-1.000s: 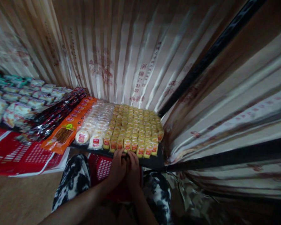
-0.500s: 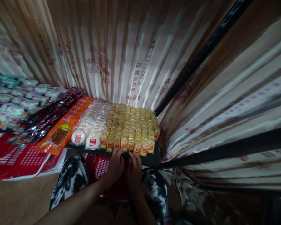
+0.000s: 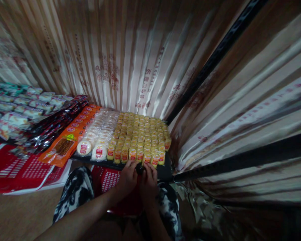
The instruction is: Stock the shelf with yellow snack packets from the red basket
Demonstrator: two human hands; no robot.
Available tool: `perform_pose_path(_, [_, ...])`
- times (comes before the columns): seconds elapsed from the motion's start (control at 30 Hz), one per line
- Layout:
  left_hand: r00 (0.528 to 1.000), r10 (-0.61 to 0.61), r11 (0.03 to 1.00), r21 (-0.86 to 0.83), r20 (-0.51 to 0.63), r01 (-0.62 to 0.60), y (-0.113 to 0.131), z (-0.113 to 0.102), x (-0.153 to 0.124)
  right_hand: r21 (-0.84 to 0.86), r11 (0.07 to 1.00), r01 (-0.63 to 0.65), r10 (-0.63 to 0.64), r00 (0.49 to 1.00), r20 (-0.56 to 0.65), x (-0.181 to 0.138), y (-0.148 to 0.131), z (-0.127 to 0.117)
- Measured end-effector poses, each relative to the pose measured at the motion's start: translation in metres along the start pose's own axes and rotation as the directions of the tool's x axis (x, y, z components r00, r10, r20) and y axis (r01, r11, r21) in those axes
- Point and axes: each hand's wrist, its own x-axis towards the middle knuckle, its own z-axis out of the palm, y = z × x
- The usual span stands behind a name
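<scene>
My left hand point(image 3: 128, 175) and my right hand point(image 3: 149, 177) are close together at the front edge of a black shelf point(image 3: 163, 171). Their fingers are curled, and between the fingertips is a small dark thing point(image 3: 140, 168), too dim to make out. Just beyond them stand rows of small yellow packaged cakes point(image 3: 140, 140) with red labels. Left of these are two rows of round white cakes point(image 3: 100, 150) in clear wrappers.
An orange snack packet point(image 3: 62, 147) lies further left, beside a stack of dark shiny packets point(image 3: 45, 134) and white-wrapped packs point(image 3: 12, 124). Red baskets point(image 3: 27, 167) sit below the shelf. A pleated curtain point(image 3: 130, 60) and dark poles point(image 3: 215, 60) rise behind and to the right.
Both hands have shifted slightly to the right along the shelf edge. The dark thing between the fingertips shows more clearly now. The packaged cakes have not moved.
</scene>
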Motion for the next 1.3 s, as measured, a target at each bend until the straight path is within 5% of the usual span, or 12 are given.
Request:
perform_pose_path(0.57, [0.995,-0.077,0.968,-0.236,0.067,0.091,-0.004,0.029,0.003,0.012,0.998,0.058,-0.059,0.997,0.058,0.003,0.009,-0.003])
perform_pose_path(0.8, [0.995,-0.092,0.984,-0.152,0.036,0.096,0.005,0.026,0.001,-0.085,0.996,-0.040,0.032,0.994,-0.102,-0.001,0.016,-0.016])
perform_pose_path(1.3, [0.995,-0.045,0.987,-0.149,0.086,0.058,0.008,0.039,0.009,-0.038,0.999,-0.011,0.008,0.996,-0.085,0.015,0.033,-0.008])
